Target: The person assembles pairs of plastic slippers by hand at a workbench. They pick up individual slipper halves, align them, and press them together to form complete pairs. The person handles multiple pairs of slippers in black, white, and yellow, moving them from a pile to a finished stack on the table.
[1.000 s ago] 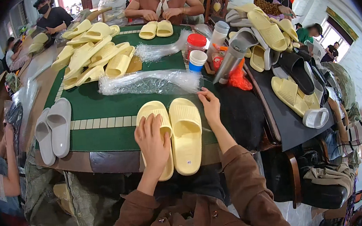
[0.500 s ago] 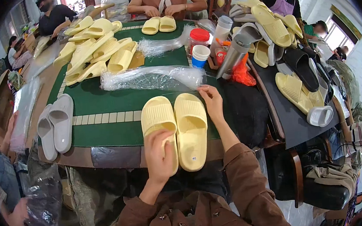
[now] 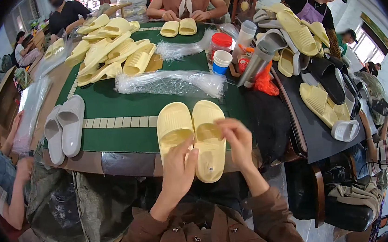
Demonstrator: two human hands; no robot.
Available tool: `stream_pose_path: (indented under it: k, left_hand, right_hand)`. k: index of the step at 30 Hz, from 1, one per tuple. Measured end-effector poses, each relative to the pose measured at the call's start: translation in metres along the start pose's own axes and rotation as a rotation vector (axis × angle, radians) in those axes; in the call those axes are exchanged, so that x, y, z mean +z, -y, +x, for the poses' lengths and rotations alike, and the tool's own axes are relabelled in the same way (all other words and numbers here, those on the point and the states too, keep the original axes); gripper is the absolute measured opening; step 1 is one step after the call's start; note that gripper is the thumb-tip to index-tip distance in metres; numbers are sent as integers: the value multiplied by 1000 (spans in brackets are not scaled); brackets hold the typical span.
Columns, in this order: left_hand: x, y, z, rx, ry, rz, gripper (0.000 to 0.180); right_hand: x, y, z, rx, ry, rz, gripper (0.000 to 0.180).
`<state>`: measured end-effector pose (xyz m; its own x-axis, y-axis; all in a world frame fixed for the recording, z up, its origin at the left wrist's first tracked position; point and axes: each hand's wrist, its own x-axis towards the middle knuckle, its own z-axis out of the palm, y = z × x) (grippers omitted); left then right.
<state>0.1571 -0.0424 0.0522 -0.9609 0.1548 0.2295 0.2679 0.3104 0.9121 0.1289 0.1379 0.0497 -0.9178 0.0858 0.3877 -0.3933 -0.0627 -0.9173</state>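
Two pale yellow slippers, the left slipper [image 3: 173, 119] and the right slipper [image 3: 208, 138], lie side by side at the table's near edge, toes pointing away. My left hand [image 3: 177, 169] is over the left slipper's heel, fingers stretched toward the gap between the two, thumb apart from the index finger. At the strap of the right slipper is my right hand [image 3: 237, 142], thumb and index finger drawn together; anything thin between them is too fine to see. Beyond the slippers lies a bundle of thin clear plastic strands [image 3: 167, 84].
Grey slippers [image 3: 71, 125] stand at left; a yellow slipper pile [image 3: 108, 50] lies beyond. A paper cup [image 3: 222, 61], red-lidded jar [image 3: 221, 42] and steel flask [image 3: 256, 61] stand at right. More slippers cover a side table [image 3: 306, 143]. Co-workers sit around.
My right hand has come from the near end of the strand bundle back to the right slipper's strap. My left hand has shifted right, toward the gap between the slippers.
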Motion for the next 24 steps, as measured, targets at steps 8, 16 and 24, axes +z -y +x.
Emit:
stream_pose_path:
  k: [8, 16, 24]
  left_hand:
    - [-28, 0, 8, -206, -3, -614, 42]
    - [-44, 12, 3, -289, 293, -331, 33]
    - [-12, 10, -17, -328, 531, -162, 35]
  right_hand:
    - [4, 13, -47, 345, 544, 91, 14]
    - [6, 24, -35, 407, 311, 119, 13]
    - [19, 20, -16, 354, 340, 171, 15]
